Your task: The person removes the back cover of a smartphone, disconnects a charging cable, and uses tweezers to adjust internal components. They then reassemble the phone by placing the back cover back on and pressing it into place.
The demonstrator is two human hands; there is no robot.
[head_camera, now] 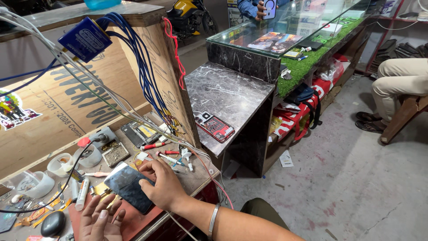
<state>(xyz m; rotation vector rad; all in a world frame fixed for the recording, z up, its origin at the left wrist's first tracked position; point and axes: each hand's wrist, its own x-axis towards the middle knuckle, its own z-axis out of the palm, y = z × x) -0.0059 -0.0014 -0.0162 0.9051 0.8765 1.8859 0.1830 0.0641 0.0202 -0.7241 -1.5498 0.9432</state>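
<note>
Right hand (162, 185): palm down on the dark phone panel (129, 186), fingers curled over its far and right edges, grip closed on the panel; a metal bangle (213, 219) sits on the wrist.
Left hand (99, 218): open, fingers spread, fingertips at the near left edge of the panel, holding nothing.
Panel position: flat and slightly skewed on the cluttered bench (196, 176), partly over a red mat (133, 223).
Near items: screwdrivers with red and white handles (171, 158) lie just beyond the right hand; a white tube (82, 194) and a black oval object (53, 223) lie to the left.
Farther items: an opened phone with a red frame (215, 126) rests on the marble counter (227, 93), well apart to the right.
Background: blue cables (142, 67) hang over the wooden board (67, 107); a seated person's legs (397, 80) appear at far right.
</note>
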